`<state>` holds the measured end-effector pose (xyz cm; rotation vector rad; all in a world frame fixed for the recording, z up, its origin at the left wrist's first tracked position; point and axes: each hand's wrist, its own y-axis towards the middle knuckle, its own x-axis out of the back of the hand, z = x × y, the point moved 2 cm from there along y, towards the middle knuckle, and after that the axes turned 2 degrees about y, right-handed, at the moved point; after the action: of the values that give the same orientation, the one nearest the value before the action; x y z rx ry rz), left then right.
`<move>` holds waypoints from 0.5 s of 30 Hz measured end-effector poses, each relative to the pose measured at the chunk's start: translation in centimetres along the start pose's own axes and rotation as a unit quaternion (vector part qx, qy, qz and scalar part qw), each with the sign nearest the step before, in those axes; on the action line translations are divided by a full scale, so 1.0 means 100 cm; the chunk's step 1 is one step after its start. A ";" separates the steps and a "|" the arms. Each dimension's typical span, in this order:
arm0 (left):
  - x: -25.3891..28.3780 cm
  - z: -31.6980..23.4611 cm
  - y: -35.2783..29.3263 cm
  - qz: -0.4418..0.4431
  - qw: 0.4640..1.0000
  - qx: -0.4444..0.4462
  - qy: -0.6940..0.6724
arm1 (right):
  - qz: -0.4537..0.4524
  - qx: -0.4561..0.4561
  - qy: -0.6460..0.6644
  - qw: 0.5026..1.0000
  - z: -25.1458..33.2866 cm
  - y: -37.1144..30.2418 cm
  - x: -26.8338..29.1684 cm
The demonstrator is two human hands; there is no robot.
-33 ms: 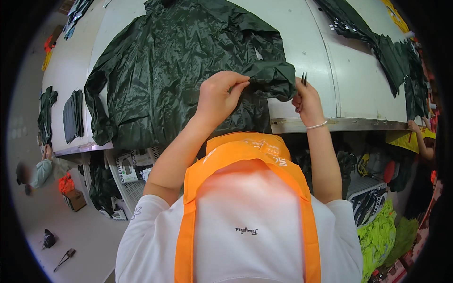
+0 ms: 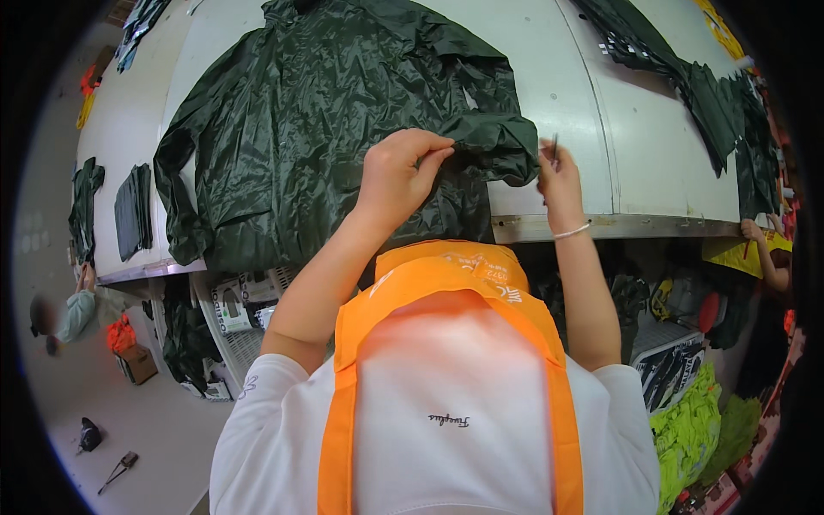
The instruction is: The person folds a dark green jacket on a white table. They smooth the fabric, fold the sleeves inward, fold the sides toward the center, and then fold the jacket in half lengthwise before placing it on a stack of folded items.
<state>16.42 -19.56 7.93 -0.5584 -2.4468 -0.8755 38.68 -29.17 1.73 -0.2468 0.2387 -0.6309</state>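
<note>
A shiny dark green jacket lies spread on the white table in front of me. My left hand pinches the edge of its right-hand sleeve between thumb and fingers, and the sleeve end bulges up off the table. Just beyond that sleeve end, my right hand is curled around small dark thread snips. Their tips point up, away from me, and look close together. The fingers hide the rest of the snips. Whether they touch the cloth, I cannot tell.
The metal table edge runs in front of my body. Folded dark green garments lie at the left, and more dark garments at the far right. A co-worker's hand rests by the right edge. Bright yellow-green garments hang below right.
My right hand has shifted slightly, and the snips' two separate tips have come together. My left hand stays in place on the sleeve.
</note>
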 end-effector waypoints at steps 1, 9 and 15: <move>0.000 -0.001 0.001 -0.001 1.000 0.002 0.002 | -0.056 0.130 -0.047 0.989 0.004 -0.008 -0.007; -0.010 -0.009 0.013 -0.017 0.996 -0.076 0.053 | 0.066 0.432 -0.440 0.784 0.047 -0.058 -0.042; 0.005 -0.012 0.023 -0.056 0.981 -0.140 0.122 | 0.062 0.463 -0.309 0.828 0.057 -0.059 -0.030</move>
<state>17.54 -18.61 10.08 -0.3836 -2.1645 -1.2692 34.76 -31.12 9.29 0.5107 -0.6822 -0.4468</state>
